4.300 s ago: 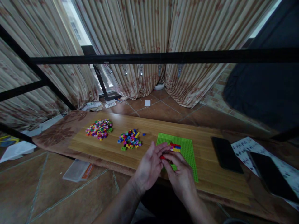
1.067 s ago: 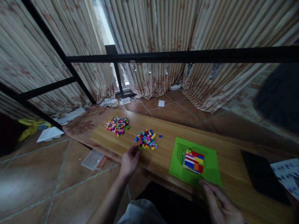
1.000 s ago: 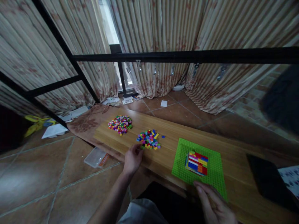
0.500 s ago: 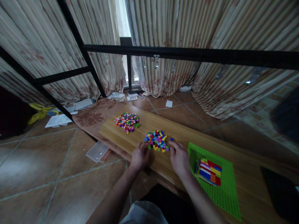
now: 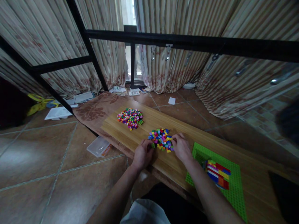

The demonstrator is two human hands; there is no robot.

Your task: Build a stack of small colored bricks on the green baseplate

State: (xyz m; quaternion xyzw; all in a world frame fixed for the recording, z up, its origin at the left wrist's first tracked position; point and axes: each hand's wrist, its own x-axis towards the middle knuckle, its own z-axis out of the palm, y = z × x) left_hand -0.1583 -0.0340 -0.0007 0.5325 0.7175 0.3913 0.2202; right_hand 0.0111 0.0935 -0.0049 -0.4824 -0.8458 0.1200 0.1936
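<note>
A loose pile of coloured toy bricks (image 5: pixel 161 139) lies on the wooden board (image 5: pixel 130 143) between my hands. At its left edge my left hand (image 5: pixel 143 154) has its fingers curled together beside a green brick; what they hold, if anything, is hidden. My right hand (image 5: pixel 181 146) touches the pile's right side with bent fingers near yellow bricks, and its fingertips are too small to make out. Right of that hand, a block of stacked bricks (image 5: pixel 218 174) in red, yellow, blue and white stands on a green baseplate (image 5: pixel 235 194).
A second pile of small bricks (image 5: pixel 130 118) is farther left on the board. A black flat object (image 5: pixel 283 193) lies at the right end. A clear plastic box (image 5: pixel 98 147) is on the floor at the left. Black metal bars (image 5: pixel 149 37) cross before the curtains.
My right hand has moved up and inward against the pile's right edge, where a blue piece lay apart. My left hand stays at the left edge. The camera view has shifted slightly.
</note>
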